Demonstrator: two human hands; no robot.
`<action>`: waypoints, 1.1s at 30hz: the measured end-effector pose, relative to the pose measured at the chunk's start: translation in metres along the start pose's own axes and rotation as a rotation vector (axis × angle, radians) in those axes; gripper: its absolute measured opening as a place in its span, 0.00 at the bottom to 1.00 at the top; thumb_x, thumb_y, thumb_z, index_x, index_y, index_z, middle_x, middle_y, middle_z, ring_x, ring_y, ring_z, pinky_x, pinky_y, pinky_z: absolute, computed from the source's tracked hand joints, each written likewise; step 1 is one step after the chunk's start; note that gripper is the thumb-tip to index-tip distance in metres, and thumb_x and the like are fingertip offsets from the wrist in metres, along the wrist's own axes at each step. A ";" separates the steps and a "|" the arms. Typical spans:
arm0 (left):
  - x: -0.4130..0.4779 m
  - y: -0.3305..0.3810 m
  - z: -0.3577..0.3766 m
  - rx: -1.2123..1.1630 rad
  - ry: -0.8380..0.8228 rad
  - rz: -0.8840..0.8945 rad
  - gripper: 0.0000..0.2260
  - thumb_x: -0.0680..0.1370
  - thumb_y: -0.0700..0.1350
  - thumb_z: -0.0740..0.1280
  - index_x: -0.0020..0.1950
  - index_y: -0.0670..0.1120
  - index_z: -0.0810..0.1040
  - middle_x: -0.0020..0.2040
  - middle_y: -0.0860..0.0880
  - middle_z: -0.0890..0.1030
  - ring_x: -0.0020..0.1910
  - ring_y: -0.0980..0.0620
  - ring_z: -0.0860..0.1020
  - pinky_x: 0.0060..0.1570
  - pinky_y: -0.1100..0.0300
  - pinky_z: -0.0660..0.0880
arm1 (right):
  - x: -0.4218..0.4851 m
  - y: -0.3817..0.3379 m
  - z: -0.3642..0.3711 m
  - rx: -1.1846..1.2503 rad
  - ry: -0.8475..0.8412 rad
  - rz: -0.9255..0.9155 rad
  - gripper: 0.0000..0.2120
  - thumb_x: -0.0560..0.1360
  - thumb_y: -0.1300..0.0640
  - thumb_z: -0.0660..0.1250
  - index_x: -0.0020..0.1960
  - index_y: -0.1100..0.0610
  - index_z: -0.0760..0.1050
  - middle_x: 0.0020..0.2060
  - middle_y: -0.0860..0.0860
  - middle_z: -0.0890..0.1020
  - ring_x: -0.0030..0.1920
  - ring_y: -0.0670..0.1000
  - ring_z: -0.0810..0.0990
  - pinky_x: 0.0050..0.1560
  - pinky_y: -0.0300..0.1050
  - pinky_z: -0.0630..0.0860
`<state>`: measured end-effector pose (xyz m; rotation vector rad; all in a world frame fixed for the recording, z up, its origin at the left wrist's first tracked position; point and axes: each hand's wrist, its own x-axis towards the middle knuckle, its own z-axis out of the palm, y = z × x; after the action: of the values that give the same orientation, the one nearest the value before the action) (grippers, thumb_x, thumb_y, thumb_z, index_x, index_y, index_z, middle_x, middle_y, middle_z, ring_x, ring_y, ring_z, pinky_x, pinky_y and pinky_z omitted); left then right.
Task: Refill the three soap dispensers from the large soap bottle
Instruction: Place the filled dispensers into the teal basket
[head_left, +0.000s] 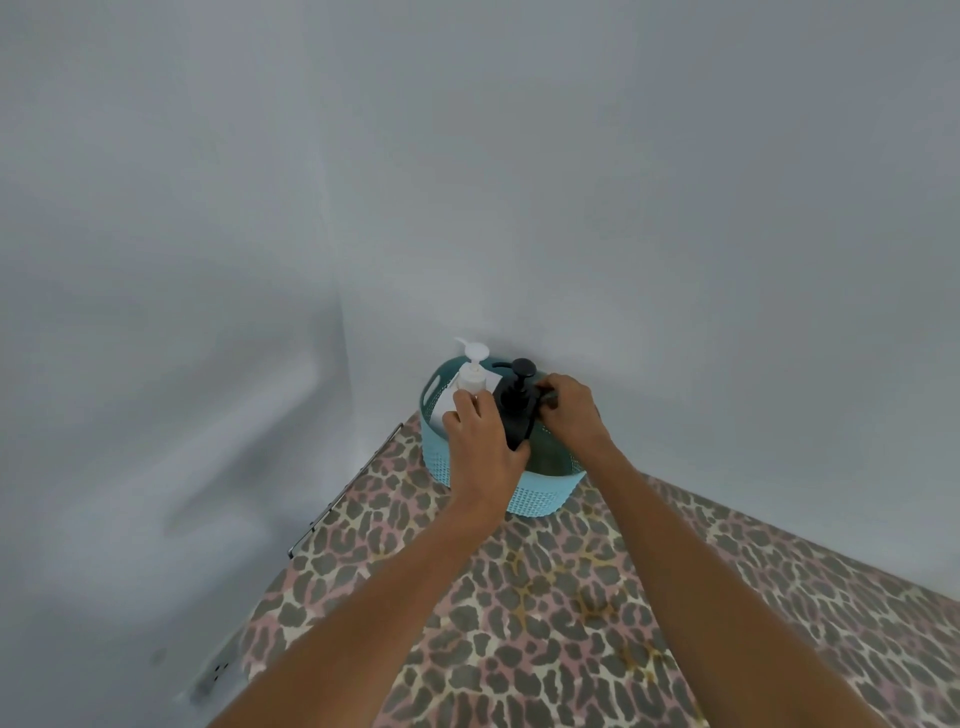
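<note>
A light blue perforated basket (540, 496) stands at the far corner of the table, against the wall. Inside it stand a white pump bottle (474, 375) on the left and a black pump dispenser (515, 400) in the middle. My left hand (480, 441) reaches into the basket and wraps around the lower body of the black dispenser. My right hand (569, 410) is closed on something dark at the dispenser's right side; what it is stays hidden behind my fingers. The other basket contents are covered by my hands.
The table wears a leopard-print cloth (571, 613). Its left edge has a thin metal rail (345, 491). Plain grey walls meet in a corner just behind the basket. A wall socket (218, 673) sits low at the left.
</note>
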<state>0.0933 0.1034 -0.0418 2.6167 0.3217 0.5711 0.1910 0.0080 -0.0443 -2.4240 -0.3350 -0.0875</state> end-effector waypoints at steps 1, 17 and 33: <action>0.000 0.000 0.000 0.010 0.000 0.004 0.25 0.74 0.53 0.65 0.64 0.40 0.62 0.63 0.41 0.64 0.56 0.45 0.66 0.58 0.56 0.64 | 0.000 0.000 -0.001 0.000 -0.009 -0.010 0.16 0.72 0.71 0.60 0.59 0.64 0.74 0.56 0.61 0.78 0.55 0.58 0.76 0.53 0.40 0.68; -0.024 0.008 -0.025 -0.366 -0.058 0.025 0.15 0.74 0.41 0.66 0.59 0.39 0.69 0.58 0.41 0.69 0.56 0.45 0.68 0.54 0.62 0.62 | -0.068 0.001 -0.042 0.257 0.105 -0.013 0.14 0.74 0.65 0.64 0.60 0.60 0.75 0.52 0.56 0.80 0.43 0.47 0.77 0.45 0.35 0.74; -0.118 0.113 -0.013 -0.541 -0.197 0.166 0.16 0.76 0.41 0.65 0.63 0.41 0.71 0.61 0.43 0.75 0.60 0.48 0.73 0.57 0.60 0.68 | -0.220 0.076 -0.139 0.189 0.385 0.103 0.10 0.75 0.58 0.66 0.56 0.57 0.76 0.41 0.47 0.79 0.43 0.45 0.77 0.47 0.37 0.74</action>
<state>-0.0026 -0.0274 -0.0193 2.1568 -0.1050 0.3805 0.0023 -0.1844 -0.0181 -2.1733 -0.0407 -0.4487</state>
